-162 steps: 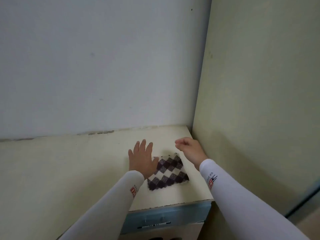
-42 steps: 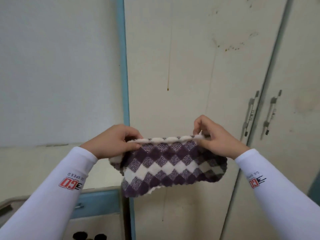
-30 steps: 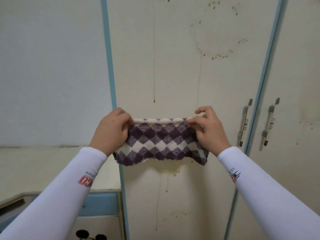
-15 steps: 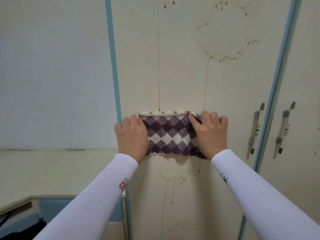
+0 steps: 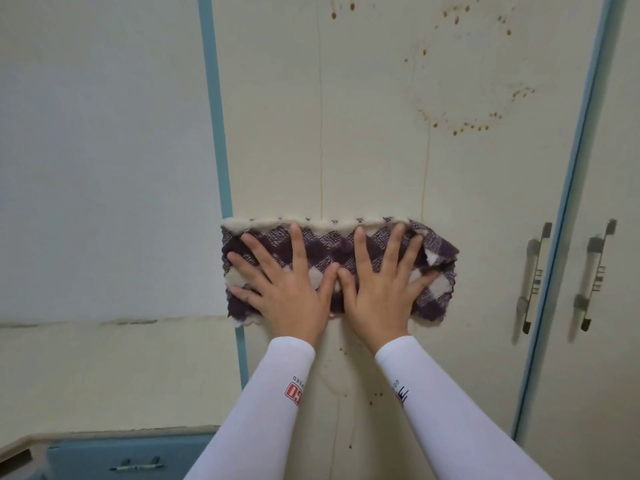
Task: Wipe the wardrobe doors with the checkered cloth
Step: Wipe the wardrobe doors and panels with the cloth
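Observation:
The purple-and-white checkered cloth (image 5: 437,249), folded into a wide band, lies flat against the cream left wardrobe door (image 5: 363,150). My left hand (image 5: 287,289) and my right hand (image 5: 381,289) press it to the door side by side, palms flat, fingers spread, thumbs nearly touching. Brown drip lines and a ring of specks (image 5: 467,126) mark the door above the cloth, and more spots show below it. The right wardrobe door (image 5: 620,133) stands shut beside it.
Two metal handles (image 5: 533,275) (image 5: 594,271) flank the blue strip between the doors. A blue edge strip (image 5: 216,133) bounds the wardrobe on the left, next to a pale wall (image 5: 104,168). Below left is a low cream cabinet top (image 5: 104,368) with a blue drawer (image 5: 128,459).
I lifted the cloth from the cabinet top, stretched it between both hands and laid it on the door. My hands have gone from pinching its ends to pressing flat on it.

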`<action>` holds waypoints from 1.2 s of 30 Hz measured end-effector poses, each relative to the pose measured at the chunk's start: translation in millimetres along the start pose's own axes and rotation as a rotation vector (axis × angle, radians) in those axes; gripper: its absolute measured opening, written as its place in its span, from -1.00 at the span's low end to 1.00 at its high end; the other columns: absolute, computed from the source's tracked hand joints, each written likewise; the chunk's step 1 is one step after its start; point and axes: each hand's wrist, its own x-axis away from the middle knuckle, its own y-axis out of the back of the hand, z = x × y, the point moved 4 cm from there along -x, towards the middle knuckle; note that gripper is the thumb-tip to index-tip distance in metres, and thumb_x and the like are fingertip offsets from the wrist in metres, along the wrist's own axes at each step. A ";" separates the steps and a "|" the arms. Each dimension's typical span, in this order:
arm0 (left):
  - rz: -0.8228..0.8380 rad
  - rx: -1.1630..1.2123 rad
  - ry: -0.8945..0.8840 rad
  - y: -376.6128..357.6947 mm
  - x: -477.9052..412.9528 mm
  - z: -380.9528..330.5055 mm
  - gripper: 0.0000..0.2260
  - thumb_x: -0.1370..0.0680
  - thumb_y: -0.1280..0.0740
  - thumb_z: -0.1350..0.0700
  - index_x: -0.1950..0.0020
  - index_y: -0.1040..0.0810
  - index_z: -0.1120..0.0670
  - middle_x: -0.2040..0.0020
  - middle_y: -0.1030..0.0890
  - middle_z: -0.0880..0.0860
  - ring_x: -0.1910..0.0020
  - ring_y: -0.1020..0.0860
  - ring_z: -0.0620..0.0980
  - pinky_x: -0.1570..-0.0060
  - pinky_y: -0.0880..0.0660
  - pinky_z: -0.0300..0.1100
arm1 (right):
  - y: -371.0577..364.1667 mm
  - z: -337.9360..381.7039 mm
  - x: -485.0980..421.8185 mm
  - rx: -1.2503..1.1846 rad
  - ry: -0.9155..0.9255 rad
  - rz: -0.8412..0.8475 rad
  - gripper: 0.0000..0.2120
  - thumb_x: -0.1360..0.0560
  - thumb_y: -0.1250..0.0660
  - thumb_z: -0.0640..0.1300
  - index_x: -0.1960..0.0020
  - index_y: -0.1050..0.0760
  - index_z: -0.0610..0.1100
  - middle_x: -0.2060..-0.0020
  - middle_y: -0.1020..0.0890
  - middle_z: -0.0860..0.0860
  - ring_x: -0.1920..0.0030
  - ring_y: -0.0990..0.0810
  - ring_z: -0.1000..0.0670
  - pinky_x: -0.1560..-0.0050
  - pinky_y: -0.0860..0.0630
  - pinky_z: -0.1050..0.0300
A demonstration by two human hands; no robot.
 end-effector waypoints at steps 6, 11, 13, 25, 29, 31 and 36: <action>-0.148 -0.038 -0.058 20.9 -63.3 -24.1 -0.35 -0.46 0.12 -0.40 -0.49 -0.01 -0.15 -0.43 -0.17 0.39 -0.35 -0.14 0.52 -0.08 -0.16 0.53 | 12.4 10.4 -71.6 0.036 0.061 -0.174 -0.49 -0.57 0.16 0.25 -0.49 0.02 0.17 -0.53 0.06 -0.13 -0.50 0.19 -0.19 -0.20 0.16 -0.58; -0.284 -0.002 -0.126 63.6 -137.1 -65.0 -0.33 -0.42 0.01 -0.41 -0.48 -0.02 -0.20 -0.50 0.00 0.31 -0.42 0.03 0.45 -0.17 0.00 0.52 | 53.9 30.5 -155.8 0.035 0.047 -0.192 -0.45 -0.53 0.13 0.24 -0.49 -0.07 0.14 -0.51 -0.09 -0.15 -0.49 0.02 -0.27 -0.18 0.11 -0.61; -0.299 0.017 -0.155 81.6 -169.5 -82.2 -0.34 -0.43 -0.01 -0.39 -0.48 0.05 -0.22 -0.51 0.12 0.27 -0.44 0.14 0.40 -0.21 0.06 0.49 | 71.5 37.9 -193.9 0.044 0.049 -0.183 -0.44 -0.51 0.19 0.25 -0.50 0.05 0.18 -0.53 0.05 -0.09 -0.51 0.14 -0.22 -0.21 0.15 -0.59; -0.413 -0.007 -0.214 154.4 -313.9 -158.0 -0.37 -0.45 0.08 -0.39 -0.47 0.14 -0.24 -0.52 0.21 0.20 -0.45 0.25 0.32 -0.28 0.15 0.41 | 138.5 66.5 -357.0 0.059 0.114 -0.219 -0.51 -0.58 0.20 0.21 -0.48 0.22 0.26 -0.52 0.23 0.02 -0.49 0.32 -0.11 -0.28 0.26 -0.50; -0.417 -0.024 -0.211 182.2 -360.3 -183.9 -0.38 -0.45 0.09 -0.38 -0.47 0.12 -0.24 -0.52 0.20 0.19 -0.46 0.23 0.31 -0.28 0.13 0.40 | 163.2 76.8 -412.4 0.059 0.126 -0.233 -0.52 -0.58 0.20 0.21 -0.48 0.19 0.26 -0.52 0.21 0.02 -0.50 0.30 -0.10 -0.28 0.24 -0.50; -0.413 -0.026 -0.210 195.2 -379.3 -195.6 -0.39 -0.46 0.10 -0.37 -0.48 0.11 -0.24 -0.52 0.19 0.19 -0.46 0.23 0.32 -0.28 0.13 0.41 | 175.9 81.2 -436.1 0.057 0.130 -0.220 -0.52 -0.57 0.20 0.22 -0.48 0.19 0.26 -0.53 0.20 0.03 -0.50 0.30 -0.10 -0.29 0.24 -0.49; -0.423 -0.028 -0.236 217.3 -411.2 -213.1 -0.40 -0.47 0.09 -0.37 -0.48 0.07 -0.23 -0.52 0.17 0.20 -0.46 0.21 0.33 -0.28 0.10 0.41 | 194.0 90.1 -476.4 0.051 0.120 -0.228 -0.51 -0.57 0.20 0.24 -0.47 0.18 0.28 -0.53 0.19 0.04 -0.50 0.30 -0.09 -0.30 0.25 -0.49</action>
